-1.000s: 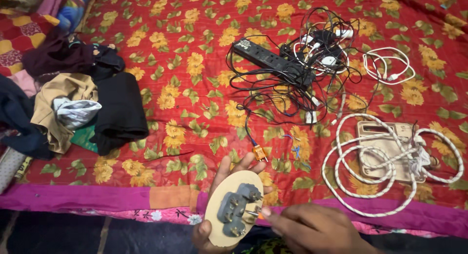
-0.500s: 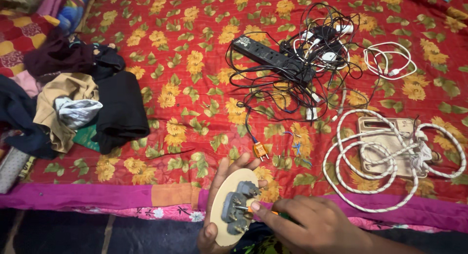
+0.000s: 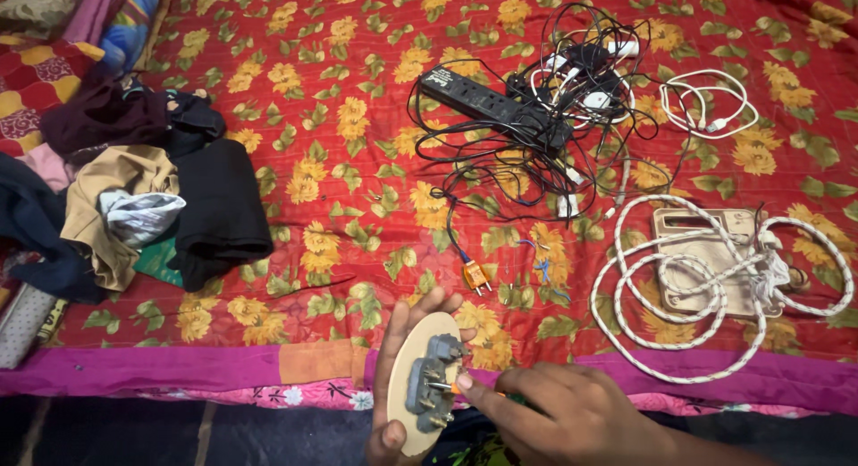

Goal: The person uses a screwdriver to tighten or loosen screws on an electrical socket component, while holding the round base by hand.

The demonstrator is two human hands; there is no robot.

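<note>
My left hand (image 3: 399, 369) holds a tan oval board (image 3: 416, 384) upright at the bottom middle of the head view. A grey socket block (image 3: 432, 383) with metal screw terminals is fixed on the board. My right hand (image 3: 559, 416) pinches a small screwdriver (image 3: 447, 387) with an orange and green handle. Its tip rests against the terminals of the grey block. Both hands hover just over the near edge of a red bedsheet (image 3: 357, 144) with yellow flowers.
A black power strip (image 3: 494, 107) lies in a tangle of black and white cables at the back. A white braided cord (image 3: 706, 287) coils over a beige board at right. A small orange plug (image 3: 475, 277) lies nearby. Folded clothes (image 3: 152, 207) sit at left.
My right hand has slid left onto the board and set the screwdriver against the grey block. The board has tipped more upright in my left hand.
</note>
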